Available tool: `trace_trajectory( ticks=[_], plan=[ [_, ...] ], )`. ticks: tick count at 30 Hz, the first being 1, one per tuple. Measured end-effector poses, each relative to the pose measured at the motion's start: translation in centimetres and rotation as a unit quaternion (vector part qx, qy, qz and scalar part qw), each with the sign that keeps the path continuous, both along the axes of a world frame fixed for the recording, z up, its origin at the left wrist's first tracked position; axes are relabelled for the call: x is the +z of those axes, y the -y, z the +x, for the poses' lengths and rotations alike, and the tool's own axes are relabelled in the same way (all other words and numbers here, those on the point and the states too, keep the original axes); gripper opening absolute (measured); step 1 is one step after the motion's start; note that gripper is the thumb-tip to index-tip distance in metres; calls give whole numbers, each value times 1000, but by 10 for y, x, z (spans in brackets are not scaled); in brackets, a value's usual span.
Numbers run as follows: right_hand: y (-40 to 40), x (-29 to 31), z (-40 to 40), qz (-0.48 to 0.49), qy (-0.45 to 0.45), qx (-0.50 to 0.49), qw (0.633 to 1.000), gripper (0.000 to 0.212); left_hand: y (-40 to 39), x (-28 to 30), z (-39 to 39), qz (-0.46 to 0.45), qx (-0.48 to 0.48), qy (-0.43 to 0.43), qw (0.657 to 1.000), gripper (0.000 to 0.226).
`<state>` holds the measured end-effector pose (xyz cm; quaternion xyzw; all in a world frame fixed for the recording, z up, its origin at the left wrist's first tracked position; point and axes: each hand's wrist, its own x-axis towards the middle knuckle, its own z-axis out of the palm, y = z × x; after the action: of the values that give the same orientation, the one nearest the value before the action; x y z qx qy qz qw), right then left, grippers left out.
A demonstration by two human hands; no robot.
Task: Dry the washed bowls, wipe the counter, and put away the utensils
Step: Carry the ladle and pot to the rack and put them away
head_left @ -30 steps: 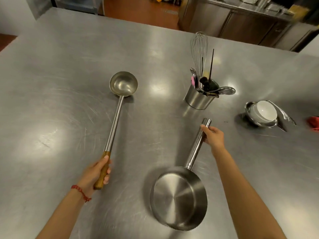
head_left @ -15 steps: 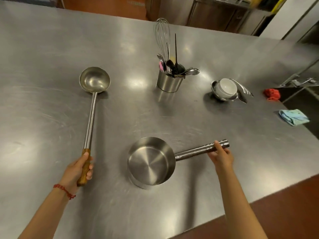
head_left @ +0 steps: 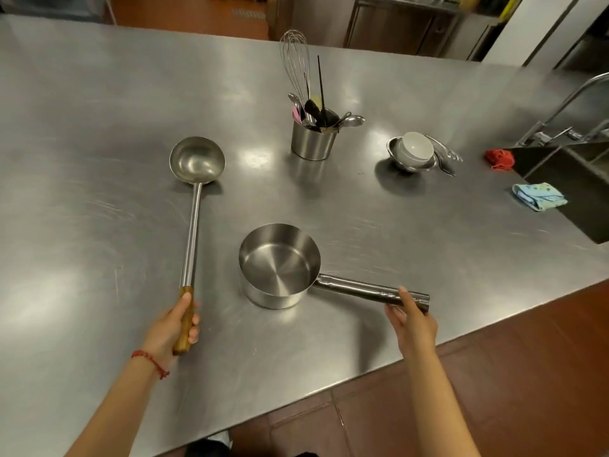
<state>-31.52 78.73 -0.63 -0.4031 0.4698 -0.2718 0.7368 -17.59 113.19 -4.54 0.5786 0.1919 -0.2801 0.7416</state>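
Saucepan handle swung rightward (R hand)

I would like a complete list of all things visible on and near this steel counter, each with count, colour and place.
counter: one, steel grey, fills most of the view
ladle: one, steel with wooden handle, left part of the counter
saucepan: one, steel, near the front edge, handle pointing right
utensil holder: one, steel, centre back, holding a whisk, spoons and dark utensils
bowls: a stack, white one in a steel one, right of the holder
red cloth: one, beside the sink
blue cloth: one, at the right edge
sink: one, dark, far right
left hand: grips the ladle's wooden handle
right hand: holds the saucepan handle's end
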Motion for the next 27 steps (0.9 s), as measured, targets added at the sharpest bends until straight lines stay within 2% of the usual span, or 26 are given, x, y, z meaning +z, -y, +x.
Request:
trace_trajectory(
  ticks=[4,11,15,17,21,23,27],
  plan=[
    [-12,-6,-23,22,29,34,999,4,9,1,-28,-4,9,2,1000,30],
    [-31,-9,-65,24,29,175,984,8,21,0,-84,5,36,-2,999,29],
    [-37,-3,-72,45,-11,253,966,24,24,1,-107,6,53,-4,999,29],
    [-40,1,-68,44,-50,303,951,25,24,2,-113,5,55,-5,998,29],
    [-57,11,-46,40,-128,438,889,30,20,4,-117,8,48,-3,999,28],
    [-70,14,-38,64,-145,472,867,33,18,6,-118,13,48,-4,999,27],
    [-98,11,-33,96,-152,472,863,36,15,11,-118,9,48,1,999,28]
  ],
)
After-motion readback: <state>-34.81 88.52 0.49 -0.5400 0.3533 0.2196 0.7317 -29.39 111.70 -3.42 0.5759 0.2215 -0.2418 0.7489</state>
